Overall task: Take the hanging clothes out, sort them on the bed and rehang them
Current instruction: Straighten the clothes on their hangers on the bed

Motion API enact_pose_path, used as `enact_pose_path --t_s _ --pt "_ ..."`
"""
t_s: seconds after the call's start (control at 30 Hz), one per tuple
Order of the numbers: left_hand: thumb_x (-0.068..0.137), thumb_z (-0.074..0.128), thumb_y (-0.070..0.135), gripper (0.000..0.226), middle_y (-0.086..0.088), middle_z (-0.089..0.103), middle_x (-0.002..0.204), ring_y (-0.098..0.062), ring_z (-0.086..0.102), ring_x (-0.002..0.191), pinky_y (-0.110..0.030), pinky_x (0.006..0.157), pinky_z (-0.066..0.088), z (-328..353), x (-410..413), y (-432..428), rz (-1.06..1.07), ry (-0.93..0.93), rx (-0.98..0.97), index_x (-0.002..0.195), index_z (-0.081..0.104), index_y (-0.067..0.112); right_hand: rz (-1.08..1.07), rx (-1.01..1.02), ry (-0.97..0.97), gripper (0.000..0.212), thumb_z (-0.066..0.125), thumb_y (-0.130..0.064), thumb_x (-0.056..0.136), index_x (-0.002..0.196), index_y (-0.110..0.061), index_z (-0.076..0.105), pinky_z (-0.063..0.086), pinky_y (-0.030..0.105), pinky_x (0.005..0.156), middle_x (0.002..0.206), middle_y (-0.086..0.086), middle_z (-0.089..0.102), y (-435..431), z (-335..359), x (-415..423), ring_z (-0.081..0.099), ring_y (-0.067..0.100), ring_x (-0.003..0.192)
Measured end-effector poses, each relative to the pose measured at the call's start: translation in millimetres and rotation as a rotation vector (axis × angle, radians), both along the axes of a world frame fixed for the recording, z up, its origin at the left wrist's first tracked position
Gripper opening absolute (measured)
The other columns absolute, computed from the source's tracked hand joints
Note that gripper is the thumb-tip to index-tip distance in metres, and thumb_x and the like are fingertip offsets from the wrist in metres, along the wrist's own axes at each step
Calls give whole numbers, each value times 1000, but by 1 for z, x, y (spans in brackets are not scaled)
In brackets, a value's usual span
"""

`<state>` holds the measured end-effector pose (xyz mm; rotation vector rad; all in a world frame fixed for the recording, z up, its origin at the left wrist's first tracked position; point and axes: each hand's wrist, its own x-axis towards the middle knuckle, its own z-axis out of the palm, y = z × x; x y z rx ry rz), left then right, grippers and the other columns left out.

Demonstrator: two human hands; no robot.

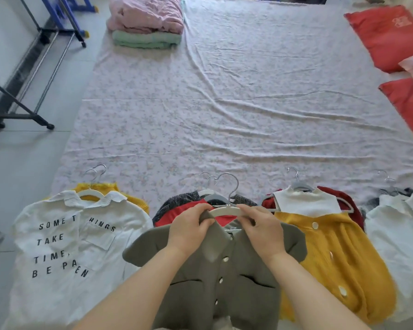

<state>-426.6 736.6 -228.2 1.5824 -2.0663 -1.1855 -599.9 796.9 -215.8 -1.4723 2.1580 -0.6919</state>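
Note:
An olive-grey buttoned top lies at the near edge of the bed on a white hanger. My left hand pinches its collar on the left. My right hand grips the collar and hanger arm on the right. Under it lie a red garment and a dark patterned one. To the left lies a white shirt with black lettering over a yellow garment. To the right are a mustard cardigan with a white insert, a dark red garment and a white blouse.
The floral bedsheet stretches ahead. Folded pink and green blankets sit at the far left corner. Red pillows line the right edge. A black metal clothes rack base stands on the grey floor at left.

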Motion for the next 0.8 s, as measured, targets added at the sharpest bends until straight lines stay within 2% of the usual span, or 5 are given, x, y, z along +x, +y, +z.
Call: enact_pose_path --t_s 0.1,0.27,0.37,0.57,0.8 --pt "87 59 22 46 4 55 128 -15 49 119 -29 97 38 -18 -6 -24 40 -112 45 132 47 23 50 83 21 29 63 -18 86 114 -25 66 48 37 79 100 -2 68 -34 -23 -9 61 21 93" --pt "87 59 25 56 0 45 138 -19 38 129 -34 105 32 -45 0 -41 85 -281 137 138 38 20 158 412 -17 42 53 -15 90 131 -22 50 36 34 103 133 0 52 -78 -62 -18 47 19 122" --pt "89 56 27 55 -2 39 142 -17 33 132 -33 108 28 -55 14 -35 88 -362 211 139 35 19 234 474 -25 41 54 -19 90 131 -23 50 36 32 102 133 -3 52 -79 -75 -11 46 16 124" --pt "90 54 25 52 0 41 139 -17 36 129 -31 105 30 -51 38 -22 188 -384 245 139 37 19 358 613 -12 43 53 -25 91 133 -24 47 39 31 98 129 -2 51 -60 -86 10 49 15 119" --pt "89 53 25 47 1 44 135 -17 39 126 -33 102 33 -28 77 -20 248 -406 205 135 42 23 441 557 16 41 53 -27 91 132 -23 47 38 31 99 132 -2 49 -72 -71 47 46 16 122"
